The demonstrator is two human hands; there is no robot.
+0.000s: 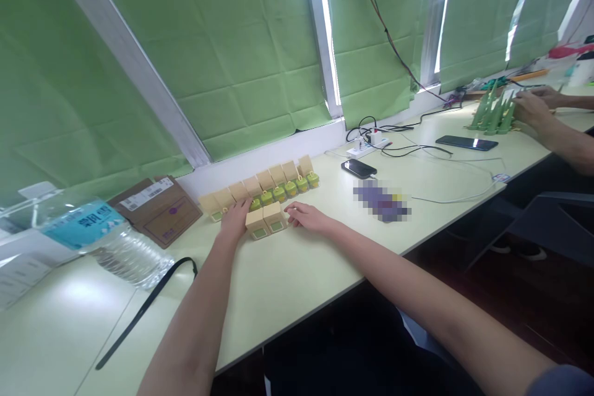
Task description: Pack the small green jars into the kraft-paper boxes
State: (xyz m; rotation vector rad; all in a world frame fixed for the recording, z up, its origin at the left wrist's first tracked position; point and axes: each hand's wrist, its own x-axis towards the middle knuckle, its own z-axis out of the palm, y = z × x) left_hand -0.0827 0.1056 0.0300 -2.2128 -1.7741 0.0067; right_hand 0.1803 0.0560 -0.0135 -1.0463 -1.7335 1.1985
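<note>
Cartons (273,216), two of them, side by side in front and looking shut! Behind, the far row (277,174) stands flaps-up, green-yellow pieces (290,189) showing, so most appear left to close. Left hand (234,221) is by the pair's left side, grip impossible to tell; right hand (309,217) sits just right, fingers loosely parted, pinching nothing visible.

Daylight glares between the blinds (245,43) and whitens the bench (62,322); the floor (533,315) is murky, edges stretch, one patch (381,201) is pixelated.
</note>
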